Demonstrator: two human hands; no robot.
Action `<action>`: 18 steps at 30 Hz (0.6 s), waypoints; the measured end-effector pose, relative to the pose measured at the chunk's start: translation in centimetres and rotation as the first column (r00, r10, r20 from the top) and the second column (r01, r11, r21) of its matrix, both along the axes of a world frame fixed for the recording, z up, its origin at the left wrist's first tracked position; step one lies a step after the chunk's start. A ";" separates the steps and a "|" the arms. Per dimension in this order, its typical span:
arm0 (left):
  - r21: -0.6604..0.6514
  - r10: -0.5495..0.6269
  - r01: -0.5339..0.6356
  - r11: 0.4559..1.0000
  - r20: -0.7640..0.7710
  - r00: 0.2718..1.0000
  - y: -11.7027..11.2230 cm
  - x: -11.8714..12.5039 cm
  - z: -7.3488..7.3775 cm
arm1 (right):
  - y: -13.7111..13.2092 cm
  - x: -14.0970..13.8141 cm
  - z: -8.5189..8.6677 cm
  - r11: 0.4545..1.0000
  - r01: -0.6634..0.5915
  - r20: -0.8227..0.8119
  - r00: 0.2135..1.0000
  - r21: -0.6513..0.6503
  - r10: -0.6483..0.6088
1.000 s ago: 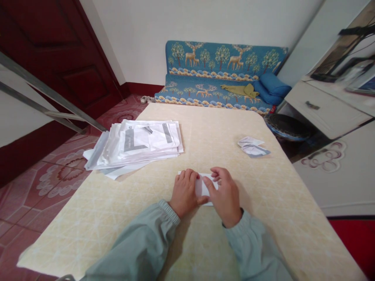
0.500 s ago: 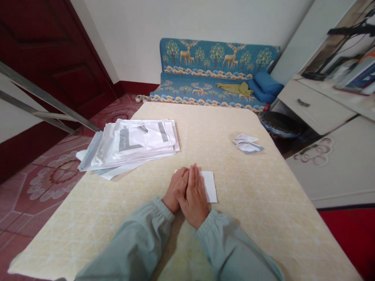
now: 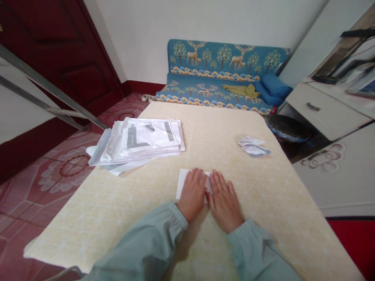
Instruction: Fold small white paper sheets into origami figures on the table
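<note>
A small white sheet of paper (image 3: 182, 182), which looks folded, lies flat on the table under both my hands. My left hand (image 3: 192, 194) rests on its middle, palm down, with the fingers pointing away from me and slightly bent. Just to the right, my right hand (image 3: 225, 201) lies flat with fingers stretched, over the paper's right end. The left part of the sheet shows plainly, and a narrow strip appears between the hands. My palms hide the rest.
A stack of printed white sheets and plastic sleeves (image 3: 146, 140) sits at the table's left edge. Toward the right lies a folded paper piece (image 3: 254, 147) with grey print. Past the table (image 3: 134, 218) stand a blue deer-patterned sofa (image 3: 213, 82) and a white cabinet (image 3: 331, 113).
My hands were side by side near the paper's left part. The right hand has slid right to its right end, and the left hand has moved onto its middle, uncovering the left part.
</note>
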State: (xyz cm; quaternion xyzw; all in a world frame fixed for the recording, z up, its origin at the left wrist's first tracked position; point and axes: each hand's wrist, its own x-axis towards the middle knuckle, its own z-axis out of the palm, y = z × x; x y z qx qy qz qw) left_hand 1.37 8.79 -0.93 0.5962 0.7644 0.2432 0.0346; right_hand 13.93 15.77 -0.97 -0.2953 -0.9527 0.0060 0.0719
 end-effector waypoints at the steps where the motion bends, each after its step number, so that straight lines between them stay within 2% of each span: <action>1: -0.009 -0.031 0.031 0.999 -0.008 0.999 0.2 0.7 -0.2 | 0.0 -0.1 -0.1 1.000 -0.002 0.002 1.000 0.010 0.002; 3: -0.030 -0.057 0.056 0.998 -0.028 0.998 0.4 1.3 -0.5 | 0.0 -0.1 -0.2 1.000 -0.008 0.000 1.000 0.027 0.008; 5: -0.036 -0.077 0.075 0.997 -0.076 0.994 0.0 0.7 -0.6 | 0.1 0.0 -0.4 0.999 -0.015 -0.014 1.000 0.044 0.016; 9: -0.050 -0.052 0.043 0.998 -0.183 0.982 -2.0 -2.6 -0.2 | 0.2 0.2 -0.7 0.998 -0.019 -0.038 0.999 0.057 0.021; 14: -0.091 0.040 -0.065 0.994 -0.251 0.967 -4.6 -6.9 0.0 | 0.2 0.2 -0.7 0.999 -0.022 -0.041 0.999 0.042 0.024; 18: -0.060 0.111 -0.130 0.990 -0.250 0.962 -5.4 -8.3 0.2 | 0.1 0.0 -0.6 1.000 -0.018 -0.051 0.999 0.024 0.019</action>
